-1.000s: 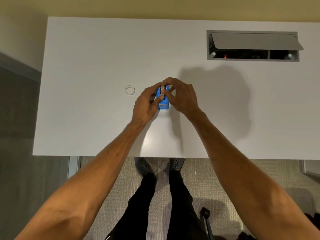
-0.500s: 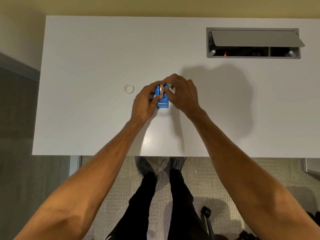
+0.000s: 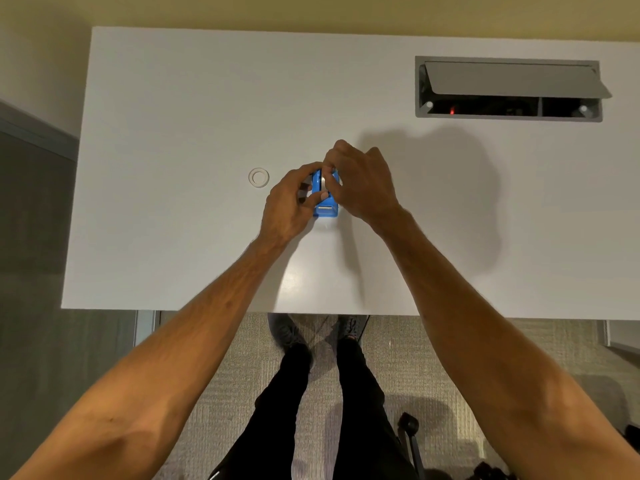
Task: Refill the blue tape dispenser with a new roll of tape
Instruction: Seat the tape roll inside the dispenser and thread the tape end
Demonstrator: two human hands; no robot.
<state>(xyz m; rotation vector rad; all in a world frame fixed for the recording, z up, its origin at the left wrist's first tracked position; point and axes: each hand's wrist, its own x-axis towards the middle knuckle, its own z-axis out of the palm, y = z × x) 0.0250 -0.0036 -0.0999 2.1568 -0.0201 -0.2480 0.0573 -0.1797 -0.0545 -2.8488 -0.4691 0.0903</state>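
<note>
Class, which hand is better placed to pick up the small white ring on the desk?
Probably left: the left hand sits between the blue plastic tape dispenser and the small white ring; the right hand would have to cross over.

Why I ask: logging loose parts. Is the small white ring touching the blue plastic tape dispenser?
Apart. Head view: bare desk separates the white ring from the blue plastic tape dispenser.

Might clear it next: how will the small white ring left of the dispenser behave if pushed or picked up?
The white ring lies flat on the table, so a push should slide it rather than roll it. It looks small and thin, so it is probably very light and fiddly to pinch. Stood on edge, it would likely roll.
</note>
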